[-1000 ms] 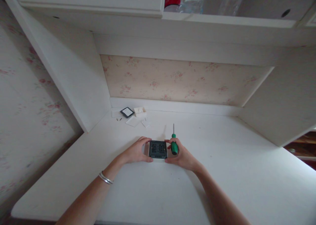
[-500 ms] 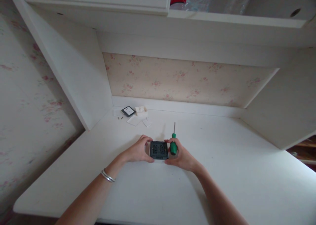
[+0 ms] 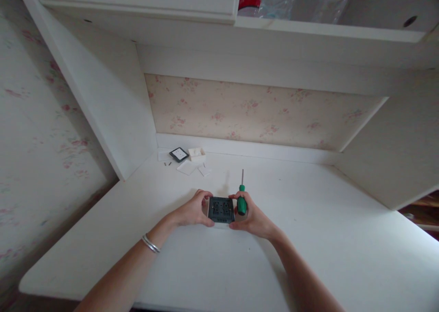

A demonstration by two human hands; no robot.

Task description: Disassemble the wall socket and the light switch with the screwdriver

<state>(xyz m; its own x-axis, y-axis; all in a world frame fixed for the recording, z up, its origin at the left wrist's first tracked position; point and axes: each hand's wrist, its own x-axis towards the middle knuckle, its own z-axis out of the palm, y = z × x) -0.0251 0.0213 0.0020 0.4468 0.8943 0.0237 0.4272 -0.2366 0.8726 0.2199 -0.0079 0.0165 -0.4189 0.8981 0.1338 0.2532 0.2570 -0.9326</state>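
Between my two hands is a dark grey wall socket on a white base, its face turned up toward me. My left hand grips the left edge, with the thumb at the near corner and fingers at the far one. On the opposite edge, my right hand pinches the socket the same way. That hand also holds a green-handled screwdriver, its metal shaft pointing away from me. Whether the socket rests on the desk or is slightly raised I cannot tell.
Near the back left of the white desk lie a dark-framed white plate, a small white box, thin white panels and two small screws. Plastic bottles stand on the shelf overhead.
The socket has tilted very slightly, showing a bit more of its white near side. Both hands keep the same hold, and the camera view has shifted a little.
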